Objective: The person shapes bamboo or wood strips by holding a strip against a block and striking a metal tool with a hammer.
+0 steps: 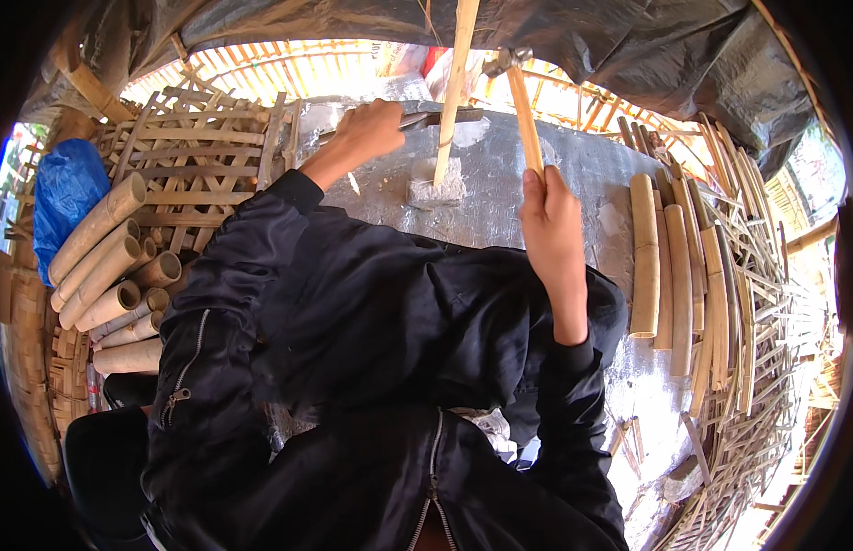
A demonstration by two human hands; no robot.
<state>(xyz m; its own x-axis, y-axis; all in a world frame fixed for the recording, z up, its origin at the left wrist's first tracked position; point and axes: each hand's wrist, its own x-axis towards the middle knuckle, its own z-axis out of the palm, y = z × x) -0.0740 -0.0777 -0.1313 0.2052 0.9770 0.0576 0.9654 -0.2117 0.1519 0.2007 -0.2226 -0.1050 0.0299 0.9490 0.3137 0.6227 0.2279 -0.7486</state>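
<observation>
My left hand is closed round a knife, whose dark blade points right and meets an upright bamboo piece. That piece stands on a small grey block in front of me, its top running out of the picture. In my right hand is a hammer, gripped low on its pale wooden handle. The metal hammer head is raised to the right of the bamboo piece, apart from it and from the knife.
Bamboo tubes are stacked at the left beside a blue plastic bag. Behind them leans a woven bamboo panel. Split bamboo lengths lie at the right on the grey ground sheet. Dark plastic sheeting hangs overhead.
</observation>
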